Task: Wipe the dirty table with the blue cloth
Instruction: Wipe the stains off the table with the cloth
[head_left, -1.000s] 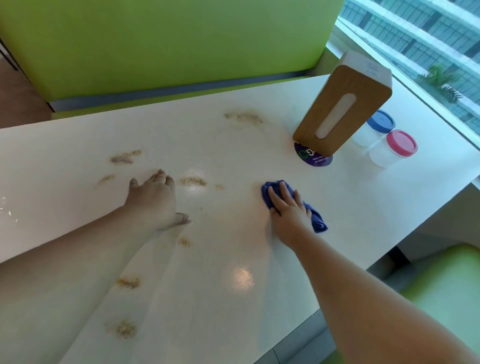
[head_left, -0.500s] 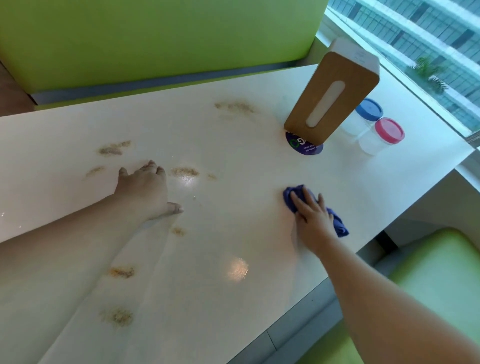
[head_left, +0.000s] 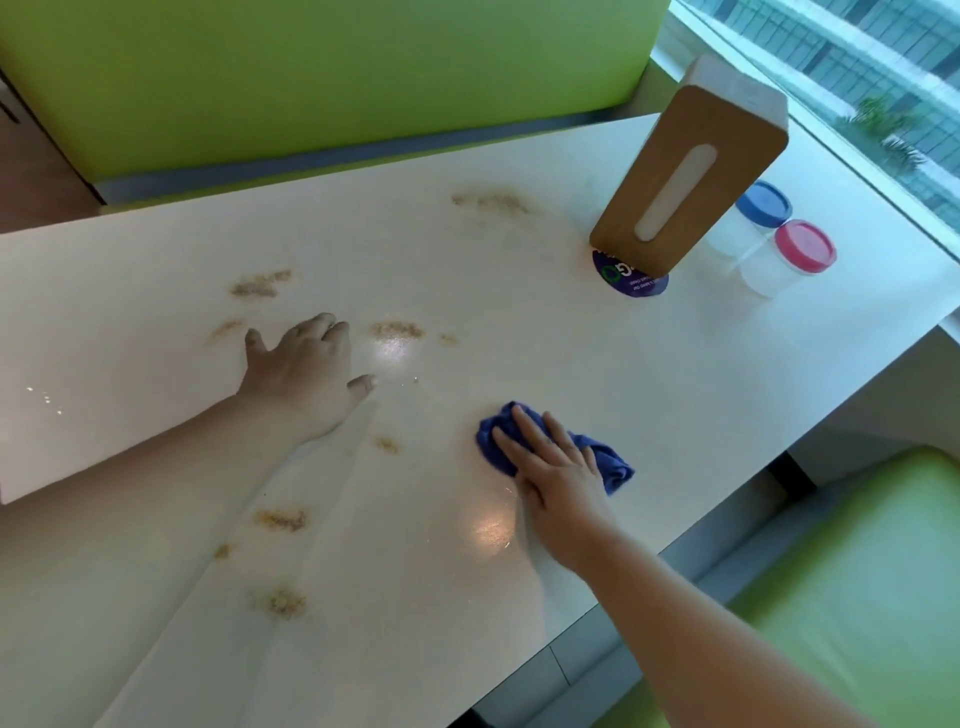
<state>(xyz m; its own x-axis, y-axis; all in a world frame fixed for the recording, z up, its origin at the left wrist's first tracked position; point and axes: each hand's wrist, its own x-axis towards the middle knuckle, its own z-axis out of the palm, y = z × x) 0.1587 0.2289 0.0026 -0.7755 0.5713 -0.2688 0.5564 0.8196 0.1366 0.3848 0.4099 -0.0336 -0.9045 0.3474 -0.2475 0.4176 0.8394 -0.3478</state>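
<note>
Progress: early to middle, by estimate. The blue cloth (head_left: 615, 464) lies bunched on the tabletop (head_left: 571, 358) near the front edge, right of centre; the right hand (head_left: 561, 475) presses it down, fingers (head_left: 525, 430) straight and close together, curled round nothing. The left hand (head_left: 304, 374) rests palm down left of centre, its fingers loosely spread, holding nothing. The surface around the cloth and toward the wooden dispenser (head_left: 691, 176) shows no soil and appears done, though glare may hide fine residue.

Outstanding: a far smear (head_left: 491, 202); a left smear (head_left: 260, 285) beyond the left hand; a centre smear (head_left: 397, 329) just beside that hand; a small spot (head_left: 387, 445) between the hands; two front smears (head_left: 280, 519) near the left forearm. None touches the cloth. The two lidded jars (head_left: 779, 244) stand well apart from it.
</note>
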